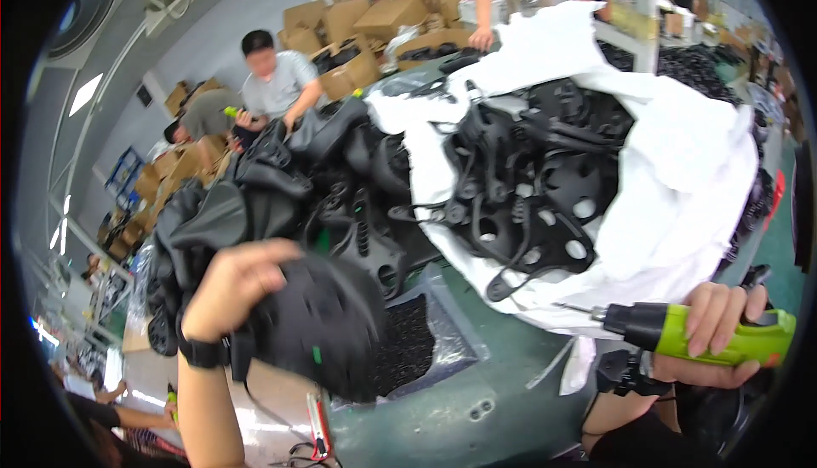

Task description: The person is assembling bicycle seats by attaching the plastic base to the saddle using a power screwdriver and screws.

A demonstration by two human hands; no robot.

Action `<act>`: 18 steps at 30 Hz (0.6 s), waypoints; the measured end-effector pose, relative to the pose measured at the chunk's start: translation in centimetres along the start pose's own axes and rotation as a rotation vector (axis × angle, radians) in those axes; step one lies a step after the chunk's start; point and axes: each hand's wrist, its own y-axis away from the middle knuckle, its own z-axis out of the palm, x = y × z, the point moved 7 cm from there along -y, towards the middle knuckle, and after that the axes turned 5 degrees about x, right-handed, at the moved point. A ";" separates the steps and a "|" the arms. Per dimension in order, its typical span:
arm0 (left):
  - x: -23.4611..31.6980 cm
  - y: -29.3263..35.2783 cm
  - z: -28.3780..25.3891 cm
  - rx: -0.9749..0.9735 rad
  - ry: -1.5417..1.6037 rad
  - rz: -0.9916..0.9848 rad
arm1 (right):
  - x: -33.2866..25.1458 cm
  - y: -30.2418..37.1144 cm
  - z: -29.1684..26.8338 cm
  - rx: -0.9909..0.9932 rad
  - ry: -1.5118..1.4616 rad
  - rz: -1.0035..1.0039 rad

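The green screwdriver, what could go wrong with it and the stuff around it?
The green screwdriver in the right hand has its bit near the white bag, so it might snag or poke it.

The left hand holds a blurred black shell beside a clear bag of small black pieces; a bump might shift or spill them.

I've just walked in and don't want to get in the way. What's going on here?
A person's left hand is at the upper left of a blurred black shell; its grip is unclear. The right hand holds a green-and-black power screwdriver, its bit apart from the shell. Between the hands, a clear plastic bag of small black pieces lies on the green table. Farther back, an open white sack holds black parts.
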 end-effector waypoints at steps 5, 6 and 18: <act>3.5 4.8 20.2 -0.817 0.273 0.075 | -0.8 -0.8 -0.2 0.012 -0.173 0.053; 3.7 6.1 23.5 -0.921 0.311 0.086 | -1.0 -0.7 -0.2 -0.005 -0.155 0.065; -6.2 -7.5 17.9 0.152 -0.633 0.323 | -0.8 -0.3 0.0 0.048 -0.241 0.089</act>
